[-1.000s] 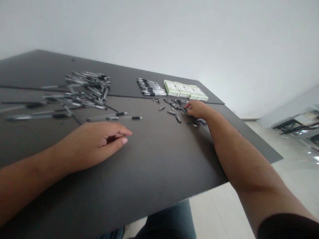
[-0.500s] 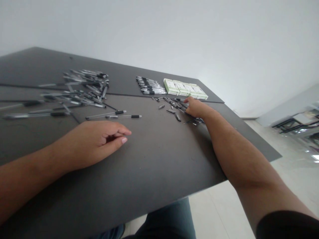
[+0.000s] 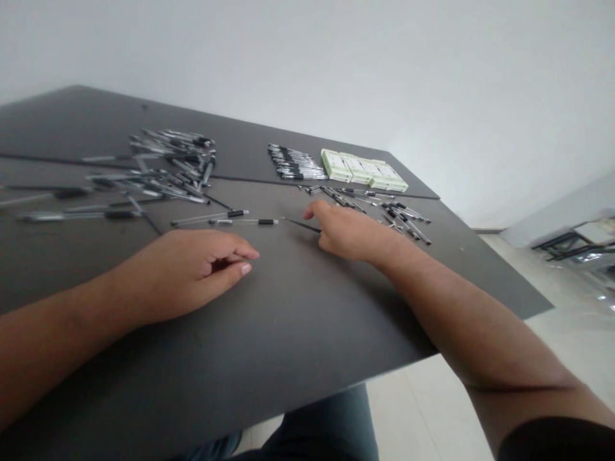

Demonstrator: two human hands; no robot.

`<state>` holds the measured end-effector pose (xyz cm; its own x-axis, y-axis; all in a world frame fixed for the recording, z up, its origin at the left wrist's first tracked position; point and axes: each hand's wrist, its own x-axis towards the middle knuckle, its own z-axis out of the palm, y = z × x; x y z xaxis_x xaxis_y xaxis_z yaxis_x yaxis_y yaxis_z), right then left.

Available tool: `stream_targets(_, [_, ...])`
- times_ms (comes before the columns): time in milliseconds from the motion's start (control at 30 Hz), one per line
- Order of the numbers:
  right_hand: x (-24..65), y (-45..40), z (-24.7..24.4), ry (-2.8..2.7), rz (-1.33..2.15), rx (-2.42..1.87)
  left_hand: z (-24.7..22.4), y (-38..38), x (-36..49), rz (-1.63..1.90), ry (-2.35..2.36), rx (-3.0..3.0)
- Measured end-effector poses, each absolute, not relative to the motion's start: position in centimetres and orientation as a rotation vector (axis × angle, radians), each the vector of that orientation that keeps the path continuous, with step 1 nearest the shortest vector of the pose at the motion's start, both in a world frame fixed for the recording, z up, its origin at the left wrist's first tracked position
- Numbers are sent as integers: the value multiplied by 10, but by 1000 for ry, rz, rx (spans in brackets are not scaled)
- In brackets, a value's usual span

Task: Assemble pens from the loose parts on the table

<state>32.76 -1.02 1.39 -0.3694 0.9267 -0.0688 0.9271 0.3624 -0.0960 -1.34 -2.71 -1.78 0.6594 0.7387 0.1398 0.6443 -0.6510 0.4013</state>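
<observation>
Black refill (image 3: 302, 225), pinched in my right hand (image 3: 343, 229), points left, tip near the clear pen (image 3: 245, 222); my left hand (image 3: 206, 266) half-curled, can't tell if holding.

And the bare right hand (image 3: 343, 232) swings back from the scattered clear-and-black plastic pen parts (image 3: 409, 226), uncovering more of them, a thin, dark, pointed refill (image 3: 307, 226) now poking from its grip!

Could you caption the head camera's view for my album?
Right hand holding a thin dark rod, left hand half-curled near scattered pens, pale boxes beyond.
</observation>
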Motion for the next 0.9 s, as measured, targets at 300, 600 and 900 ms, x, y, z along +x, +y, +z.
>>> stream_targets(300, [326,-11,18,2672,-205,1656,-18,-29,-13,404,1116,2539])
stream_targets(600, [462,8,67,1988,-155,2174,-18,-27,-14,393,1116,2529])
stream_targets(900, [475,24,35,1931,-226,2083,-17,-29,-14,392,1146,2513])
